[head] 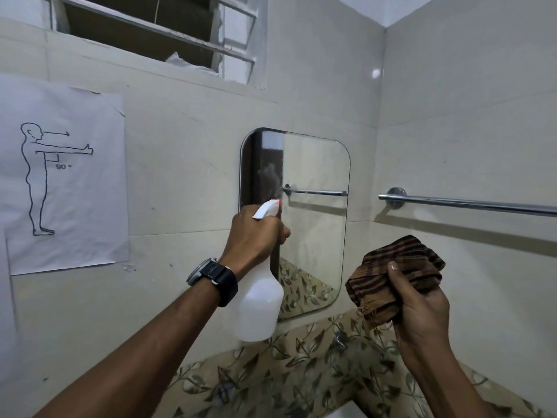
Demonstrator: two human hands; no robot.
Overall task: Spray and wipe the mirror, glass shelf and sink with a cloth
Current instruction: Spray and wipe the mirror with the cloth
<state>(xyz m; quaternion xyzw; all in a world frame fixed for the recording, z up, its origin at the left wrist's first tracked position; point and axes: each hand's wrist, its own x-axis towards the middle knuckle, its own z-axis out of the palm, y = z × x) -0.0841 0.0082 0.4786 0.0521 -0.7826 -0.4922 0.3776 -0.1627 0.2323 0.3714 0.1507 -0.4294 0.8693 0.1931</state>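
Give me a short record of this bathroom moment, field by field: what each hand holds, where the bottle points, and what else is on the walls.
left hand: left hand gripping the neck of a white spray bottle, raised
nozzle direction: toward the mirror
mirror state: faint misty patch near its upper left
right hand: right hand clutching a bunched brown striped cloth, held away from the glass
wrist: dark watch on the left arm
right wall: chrome towel bar
left wall: paper sheet with a standing figure drawing
above: louvred window
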